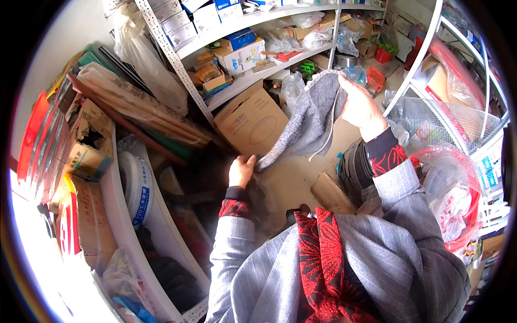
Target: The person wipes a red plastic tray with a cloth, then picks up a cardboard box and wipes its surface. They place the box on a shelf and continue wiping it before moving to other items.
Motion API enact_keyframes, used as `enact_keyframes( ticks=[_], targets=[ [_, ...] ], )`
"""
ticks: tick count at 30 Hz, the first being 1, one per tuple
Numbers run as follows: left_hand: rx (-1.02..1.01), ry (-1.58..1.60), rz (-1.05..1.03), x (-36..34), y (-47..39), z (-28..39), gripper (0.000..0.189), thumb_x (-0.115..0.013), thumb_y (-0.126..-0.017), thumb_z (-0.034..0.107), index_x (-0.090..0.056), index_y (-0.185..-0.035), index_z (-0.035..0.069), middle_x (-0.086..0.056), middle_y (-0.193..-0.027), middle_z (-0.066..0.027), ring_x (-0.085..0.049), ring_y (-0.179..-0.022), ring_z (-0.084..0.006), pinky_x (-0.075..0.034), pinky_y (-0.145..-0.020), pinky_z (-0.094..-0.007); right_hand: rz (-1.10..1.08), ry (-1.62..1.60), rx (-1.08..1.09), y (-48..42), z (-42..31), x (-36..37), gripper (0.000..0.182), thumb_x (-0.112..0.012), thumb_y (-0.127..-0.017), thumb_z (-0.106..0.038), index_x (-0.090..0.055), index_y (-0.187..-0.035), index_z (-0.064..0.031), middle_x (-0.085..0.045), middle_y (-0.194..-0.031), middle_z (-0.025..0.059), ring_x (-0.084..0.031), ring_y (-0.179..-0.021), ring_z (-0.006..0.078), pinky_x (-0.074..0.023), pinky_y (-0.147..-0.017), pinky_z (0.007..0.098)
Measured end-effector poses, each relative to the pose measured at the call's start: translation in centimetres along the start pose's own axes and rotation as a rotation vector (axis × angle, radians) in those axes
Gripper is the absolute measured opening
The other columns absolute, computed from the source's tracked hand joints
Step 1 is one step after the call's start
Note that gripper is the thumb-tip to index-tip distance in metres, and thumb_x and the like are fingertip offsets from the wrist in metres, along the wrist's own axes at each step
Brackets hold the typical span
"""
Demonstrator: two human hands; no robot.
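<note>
A grey fleecy cloth (pixel 311 117) with a pale edge hangs stretched between my two hands, above the floor in the middle of the view. My right hand (pixel 361 103), higher up, pinches its upper corner near the pale edge. Lower and to the left, my left hand (pixel 241 170) grips the cloth's narrow lower end. A thin, light cord or strip runs down the cloth's right side. Behind the cloth stands a brown cardboard box (pixel 252 119) with printing on it.
Metal shelving (pixel 238 91) with boxes and bags stands ahead. At left are rolled sheets (pixel 133 105) and a white hose coil (pixel 135 187). Black stacked containers (pixel 355 171), a flattened carton (pixel 333 194) and wire mesh (pixel 448 121) are at right.
</note>
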State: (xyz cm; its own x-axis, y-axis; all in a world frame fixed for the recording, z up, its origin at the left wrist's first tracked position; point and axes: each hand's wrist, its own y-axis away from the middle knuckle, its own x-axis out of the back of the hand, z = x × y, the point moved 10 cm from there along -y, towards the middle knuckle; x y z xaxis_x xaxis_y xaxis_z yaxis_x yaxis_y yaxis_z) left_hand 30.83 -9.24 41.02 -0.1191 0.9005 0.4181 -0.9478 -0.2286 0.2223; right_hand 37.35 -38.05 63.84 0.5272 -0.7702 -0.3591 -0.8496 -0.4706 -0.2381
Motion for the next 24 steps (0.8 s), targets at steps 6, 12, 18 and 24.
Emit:
enact_keyframes(
  ticks=[6,12,18,24],
  targets=[
    [-0.477,0.735,-0.357,-2.1,1.9,19.3,0.064,-0.063,-0.077,0.009,-0.035,-0.134,0.006,-0.036,-0.137,-0.0103,-0.031,-0.128,-0.0223,-0.026,-0.105,-0.0333,-0.142,0.008,-0.120,-2.5,-1.8,-3.8,0.038,-0.036,-0.096,-0.023,-0.047,-0.118,0.0061,-0.056,-0.114,0.0155,-0.055,-0.106,0.0247,-0.0398,-0.095,0.0371],
    [-0.632,0.570,-0.957,-6.3,4.7,29.7,0.048,-0.060,-0.071,0.000,-0.052,-0.118,-0.001,-0.058,-0.112,-0.0059,-0.052,-0.101,-0.0132,-0.038,-0.090,-0.0257,-0.079,0.589,0.117,-3.6,-5.6,0.3,0.031,-0.052,-0.085,-0.003,-0.051,-0.116,-0.0005,-0.060,-0.098,0.0134,-0.059,-0.091,0.0225,-0.0457,-0.082,0.0312],
    [-0.577,0.218,-0.885,-4.5,4.6,28.8,0.035,-0.071,-0.070,0.003,-0.062,-0.104,0.001,-0.064,-0.090,0.0002,-0.057,-0.081,-0.0104,-0.045,-0.079,-0.0247,-0.161,-0.016,-0.008,0.7,-11.1,-5.2,0.028,-0.044,-0.094,-0.019,-0.055,-0.105,0.0037,-0.061,-0.103,0.0108,-0.059,-0.094,0.0180,-0.0460,-0.083,0.0314],
    [-0.680,-0.310,-0.503,-0.7,2.0,27.9,0.030,-0.071,-0.073,0.020,-0.063,-0.092,-0.003,-0.057,-0.066,-0.0029,-0.049,-0.066,-0.0117,-0.043,-0.067,-0.0277,-0.022,0.076,0.134,3.1,-15.5,-3.0,0.026,-0.045,-0.093,-0.019,-0.056,-0.105,0.0021,-0.062,-0.101,0.0083,-0.059,-0.090,0.0160,-0.0463,-0.081,0.0292]
  ],
)
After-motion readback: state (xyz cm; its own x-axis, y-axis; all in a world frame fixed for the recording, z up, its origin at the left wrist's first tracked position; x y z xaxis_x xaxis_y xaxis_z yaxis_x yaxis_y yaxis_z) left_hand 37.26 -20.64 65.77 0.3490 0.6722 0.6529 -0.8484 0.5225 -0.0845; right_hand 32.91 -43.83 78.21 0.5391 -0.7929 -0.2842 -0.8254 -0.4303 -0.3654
